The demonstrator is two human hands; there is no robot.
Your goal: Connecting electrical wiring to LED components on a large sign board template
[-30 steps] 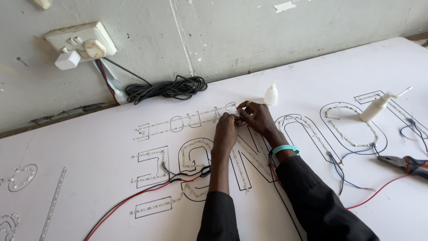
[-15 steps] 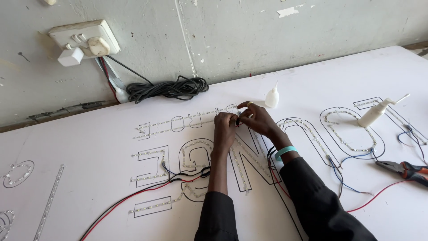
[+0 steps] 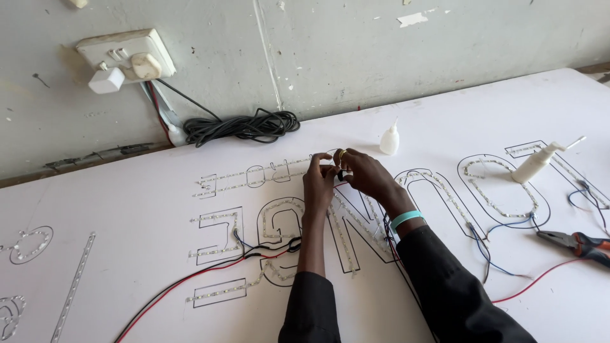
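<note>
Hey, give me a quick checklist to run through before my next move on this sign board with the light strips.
1. Both hands on the work: left hand and right hand meet over the strip: ok.
2. Small dark part in the grip: pinched at the fingertips: ok; what it is, cannot tell.
3. Small glue bottle within reach, upright: ok.
4. Pliers handy: ok, at the right edge.
5. Red and black wires clear of the hands: ok.
6. Power at wall socket: cannot tell.

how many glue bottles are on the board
2. A small bottle stands just beyond the hands, near the board's far edge. A nozzle bottle lies tilted on the outlined letters to the right, above the pliers. None looks hidden.
</note>
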